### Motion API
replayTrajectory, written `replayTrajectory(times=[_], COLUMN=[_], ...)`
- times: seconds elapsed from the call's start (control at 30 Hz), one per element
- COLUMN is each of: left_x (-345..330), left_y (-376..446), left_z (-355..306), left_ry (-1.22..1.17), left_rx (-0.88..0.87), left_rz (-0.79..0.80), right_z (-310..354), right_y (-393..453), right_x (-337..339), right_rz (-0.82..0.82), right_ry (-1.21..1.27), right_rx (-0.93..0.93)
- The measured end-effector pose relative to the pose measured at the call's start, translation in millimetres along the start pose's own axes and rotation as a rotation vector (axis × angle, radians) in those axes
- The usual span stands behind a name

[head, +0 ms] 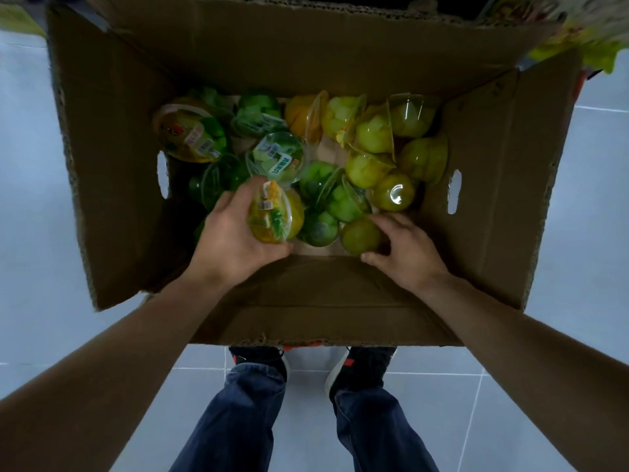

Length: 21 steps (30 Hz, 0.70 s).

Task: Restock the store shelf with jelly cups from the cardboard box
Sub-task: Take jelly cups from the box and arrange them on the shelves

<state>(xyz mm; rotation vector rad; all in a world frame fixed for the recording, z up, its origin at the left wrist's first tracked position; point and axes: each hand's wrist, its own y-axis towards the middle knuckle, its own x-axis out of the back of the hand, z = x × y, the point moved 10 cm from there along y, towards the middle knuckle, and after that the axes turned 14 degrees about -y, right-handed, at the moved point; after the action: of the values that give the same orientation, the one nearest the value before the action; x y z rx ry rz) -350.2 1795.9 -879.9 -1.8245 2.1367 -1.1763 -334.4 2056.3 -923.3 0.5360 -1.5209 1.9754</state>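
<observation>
Open cardboard box (306,294) stands on the tiled floor (27,199), its bottom covered with loose jelly cups (374,144). Left hand (235,233) grips a yellow jelly cup (275,212), raised near the box's near wall. Right hand (405,247), fingers curled, closes round a green cup (360,235) resting against that wall.
</observation>
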Motion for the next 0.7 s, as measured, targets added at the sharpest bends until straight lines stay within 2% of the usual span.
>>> replayTrajectory(times=[0.1,0.2,0.47,0.6,0.7], left_x=[-4.4,-6.6,-7.4,0.1,8.8], left_y=[5.5,10.0,13.8,3.8,-13.8], left_z=[13.0,24.2,29.7,18.2,-4.1], left_ry=[0.0,-0.014,-0.109,-0.084,-0.089], left_rx=[0.013,0.022,0.011,0.009,-0.002], left_rz=[0.004,-0.018,-0.059,-0.072,-0.068], right_z=[0.1,-14.8,-20.9,-24.2,-15.9], right_y=[20.4,30.3,40.8,17.4,-20.4], right_x=[-15.9,-30.3,-42.7,-18.1,15.2], right_rz=[0.045,0.064,0.043,0.059,-0.007], right_ry=[-0.187,-0.255,-0.152,-0.063,0.064], right_rx=[-0.037,-0.172,-0.346,-0.312,-0.263])
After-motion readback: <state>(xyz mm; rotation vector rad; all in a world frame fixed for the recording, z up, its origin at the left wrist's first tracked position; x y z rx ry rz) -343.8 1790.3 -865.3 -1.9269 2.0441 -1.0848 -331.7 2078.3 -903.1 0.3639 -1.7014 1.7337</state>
